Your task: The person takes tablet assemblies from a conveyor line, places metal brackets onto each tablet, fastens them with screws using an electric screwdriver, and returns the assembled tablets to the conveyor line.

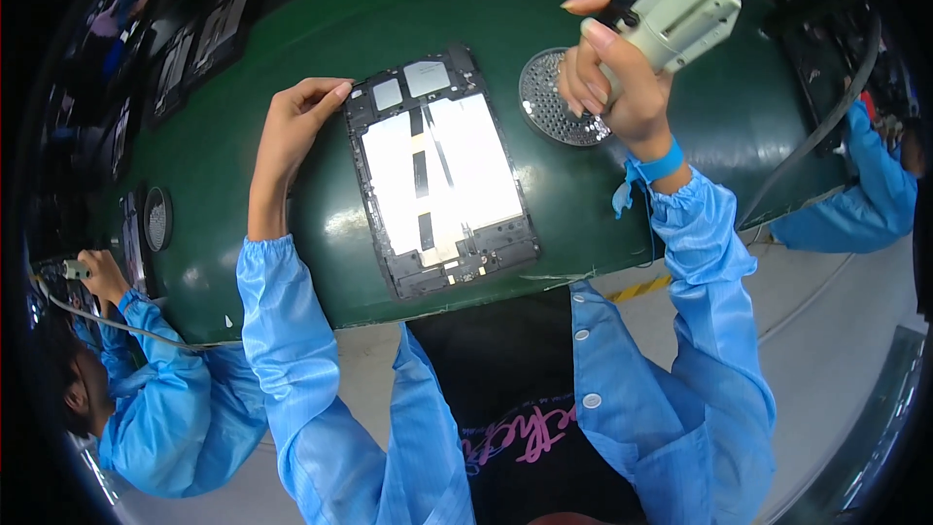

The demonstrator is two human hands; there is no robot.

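Observation:
An opened tablet lies face down on the green table, with its silvery battery area and black frame exposed. At its upper left corner, my left hand pinches the edge between thumb and fingers. My right hand grips a pale green electric screwdriver, raised above the table to the right of the tablet. Its bit end is not visible. Under the curled fingers of that hand sits a round dish full of small shiny screws. A blue wrist strap circles my right wrist.
The green table has its front edge close to my body. More opened tablets line the far left, near another screw dish. A co-worker sits at left with a screwdriver; another's sleeve and a grey cable are at right.

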